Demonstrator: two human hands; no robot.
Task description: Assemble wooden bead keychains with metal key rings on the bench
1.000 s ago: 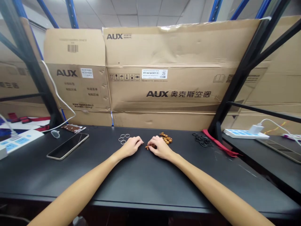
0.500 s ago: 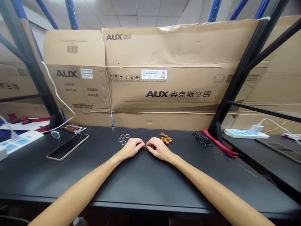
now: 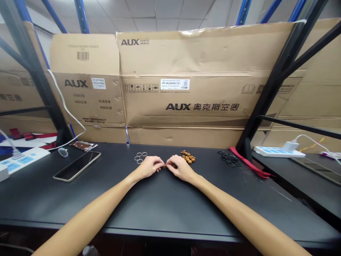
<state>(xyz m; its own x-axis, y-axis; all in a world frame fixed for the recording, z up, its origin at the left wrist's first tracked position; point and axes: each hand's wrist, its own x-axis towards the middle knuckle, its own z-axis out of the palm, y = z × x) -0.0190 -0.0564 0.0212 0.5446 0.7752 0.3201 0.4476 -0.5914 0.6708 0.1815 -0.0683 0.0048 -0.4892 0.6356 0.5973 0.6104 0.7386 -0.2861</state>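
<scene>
**Small brown piece between our fingertips**

Beyond our left hand (image 3: 148, 167), pinched narrow at the brown piece's (image 3: 164, 166) near end, lie metal rings (image 3: 138, 156). The piece sits low between our hands, probably light, hard and slippery; its ends seem the best hold. Our right hand (image 3: 182, 168) curls narrowly over its other end, beside brown beads (image 3: 189, 159).

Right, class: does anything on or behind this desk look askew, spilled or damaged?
The red strap lies askew on the right side of the desk, bunched at one end; the cardboard panel behind is creased, its top edge uneven. Nothing looks spilled.
</scene>
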